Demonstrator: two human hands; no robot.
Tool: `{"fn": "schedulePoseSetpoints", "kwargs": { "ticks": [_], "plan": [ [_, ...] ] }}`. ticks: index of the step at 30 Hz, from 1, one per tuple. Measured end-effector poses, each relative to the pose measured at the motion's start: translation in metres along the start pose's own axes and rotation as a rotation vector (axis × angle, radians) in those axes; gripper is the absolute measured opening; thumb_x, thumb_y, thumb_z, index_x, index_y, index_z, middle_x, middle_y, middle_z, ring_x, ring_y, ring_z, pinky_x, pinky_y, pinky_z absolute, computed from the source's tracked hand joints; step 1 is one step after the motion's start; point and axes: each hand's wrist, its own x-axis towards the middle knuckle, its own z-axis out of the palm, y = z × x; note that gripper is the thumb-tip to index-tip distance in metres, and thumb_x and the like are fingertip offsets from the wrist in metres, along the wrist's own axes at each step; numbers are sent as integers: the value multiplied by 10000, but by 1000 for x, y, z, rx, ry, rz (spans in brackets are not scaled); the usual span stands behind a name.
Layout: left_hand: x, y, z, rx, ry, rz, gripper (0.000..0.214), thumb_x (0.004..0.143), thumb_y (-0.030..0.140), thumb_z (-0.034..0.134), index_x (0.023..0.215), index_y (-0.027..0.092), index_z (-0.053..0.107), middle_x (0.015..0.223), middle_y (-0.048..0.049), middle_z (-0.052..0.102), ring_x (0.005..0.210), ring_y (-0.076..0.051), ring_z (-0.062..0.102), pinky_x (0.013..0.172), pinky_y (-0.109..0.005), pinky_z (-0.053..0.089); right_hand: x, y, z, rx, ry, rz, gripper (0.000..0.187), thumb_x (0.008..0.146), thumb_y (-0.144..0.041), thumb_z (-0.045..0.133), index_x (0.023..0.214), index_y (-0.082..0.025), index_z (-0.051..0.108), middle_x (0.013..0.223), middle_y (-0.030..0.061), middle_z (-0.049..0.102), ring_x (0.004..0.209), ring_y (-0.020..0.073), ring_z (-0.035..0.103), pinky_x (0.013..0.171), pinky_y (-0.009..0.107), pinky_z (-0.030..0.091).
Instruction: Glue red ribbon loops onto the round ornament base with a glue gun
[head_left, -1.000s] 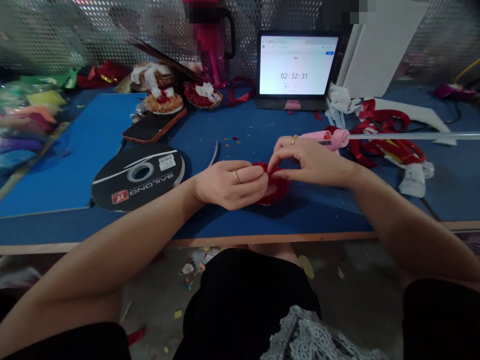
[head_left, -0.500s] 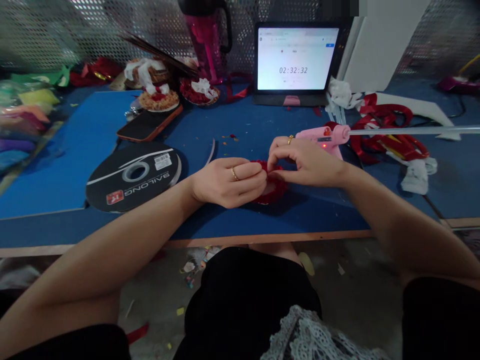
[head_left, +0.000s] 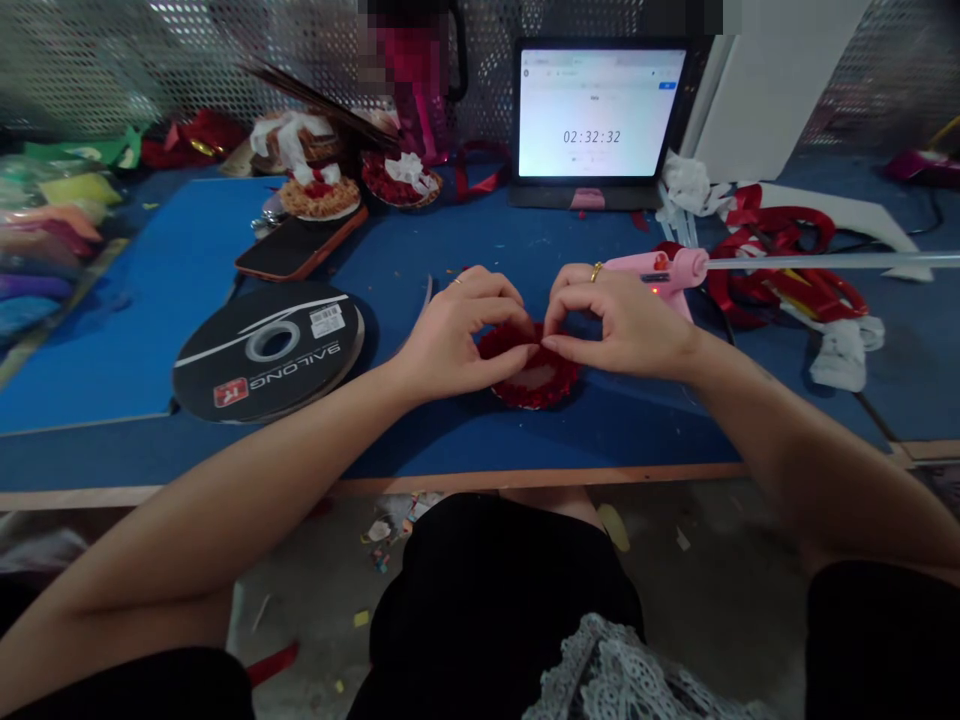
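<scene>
A round red piece with a ruffled rim and a paler middle (head_left: 537, 379) lies on the blue table in front of me. My left hand (head_left: 469, 335) pinches its far rim between thumb and fingers. Close beside it, my right hand (head_left: 615, 320) pinches the same rim, the two sets of fingertips almost touching. What exactly lies between the fingertips is too small to make out. Behind my right hand is a pink hot glue gun (head_left: 679, 270), its red light lit and a long clear glue stick in its back.
A black ribbon spool (head_left: 225, 350) lies left of my hands, with a phone (head_left: 300, 248) behind it. A tablet (head_left: 598, 120) showing a timer stands at the back. Red ribbon (head_left: 787, 235) and white scraps are heaped at right. Small decorated rounds (head_left: 319, 198) sit at back left.
My left hand has turned and lifted off the red piece's left side, its thumb and fingertips now at the far rim. More of the red piece shows. My right hand has barely moved.
</scene>
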Motion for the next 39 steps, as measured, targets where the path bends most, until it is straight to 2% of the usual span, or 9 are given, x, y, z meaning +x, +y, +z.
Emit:
{"fn": "schedulePoseSetpoints", "kwargs": {
  "ticks": [8,17,21,29,35,39],
  "plan": [
    [-1,3,4,1,1,6,74,798,202,628,770,177,691,833,-15,650,804,-155,579,787,-316,476,0,0,2,-13,11,17,65,798,-230,618,752,-184,625,826,35,609,758,171,571,709,317,419],
    [0,2,5,-29,-38,-6,64,817,173,638,789,179,695,838,-9,652,824,-149,593,789,-304,480,-3,1,-1,-31,-14,54,141,808,-323,654,825,-184,663,884,46,610,796,187,577,745,334,428],
    [1,2,4,-51,-54,15,69,829,176,635,788,176,692,843,-10,656,820,-140,596,800,-299,483,-2,0,-3,-1,-67,24,128,821,-302,642,805,-180,678,883,48,614,811,186,590,749,328,429],
    [2,2,3,-78,-112,37,78,825,160,624,797,174,696,854,-18,662,834,-139,601,818,-289,485,-3,0,-2,-27,-87,32,95,805,-260,644,751,-190,680,868,42,619,796,181,584,718,321,424],
    [1,-4,1,-57,-69,-91,111,845,189,588,840,174,698,875,-26,691,844,-150,629,818,-294,492,-8,4,4,83,-70,103,64,794,-251,660,759,-202,683,825,30,633,777,177,587,711,317,443],
    [-1,-12,3,-51,-119,-145,145,847,198,568,906,163,695,904,-44,704,857,-166,642,816,-311,500,-11,5,10,134,-30,125,59,769,-218,673,718,-194,652,782,20,620,738,160,578,673,296,436]
  ]
}}
